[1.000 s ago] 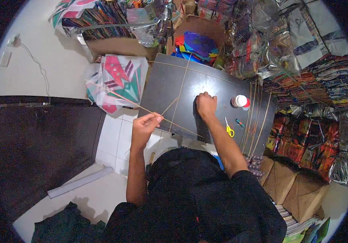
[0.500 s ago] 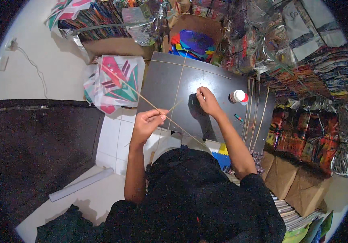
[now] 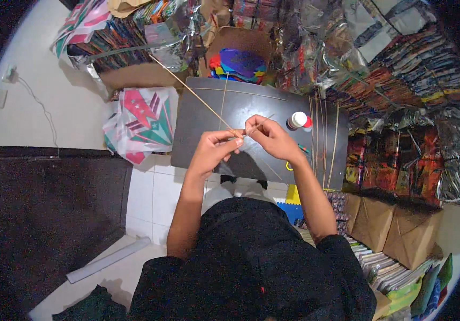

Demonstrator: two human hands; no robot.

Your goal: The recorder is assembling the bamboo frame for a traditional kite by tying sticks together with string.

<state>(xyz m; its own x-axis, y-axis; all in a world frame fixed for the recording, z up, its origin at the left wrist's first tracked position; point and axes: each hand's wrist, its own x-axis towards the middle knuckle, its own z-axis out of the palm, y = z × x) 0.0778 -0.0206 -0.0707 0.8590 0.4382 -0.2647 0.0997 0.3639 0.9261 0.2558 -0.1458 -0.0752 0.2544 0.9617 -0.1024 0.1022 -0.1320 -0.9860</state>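
My left hand (image 3: 213, 152) is closed on a long thin bamboo stick (image 3: 192, 93) that slants up and away to the left. Close beside it, at the stick's near end, my right hand (image 3: 274, 140) pinches a thinner strip (image 3: 268, 119) whose tip juts out past the fingers. The fingertips of both hands nearly meet, so the spot where stick and strip come together is mostly hidden. Below the hands lies a dark table (image 3: 184, 147). On it, two thin sticks cross, one of them running along the far side (image 3: 256, 94).
Several thin sticks (image 3: 335, 139) lie along the table's right side. Near them are a white-capped bottle (image 3: 297, 120), a red round item (image 3: 308, 122) and a yellow ring (image 3: 289, 166). Printed sheets (image 3: 144, 117) hang at the left. A cardboard box (image 3: 238, 37) stands behind.
My right hand has come left and down from over the table to meet my left hand. My left hand has moved right and up, and the stick's far end now points more upward.
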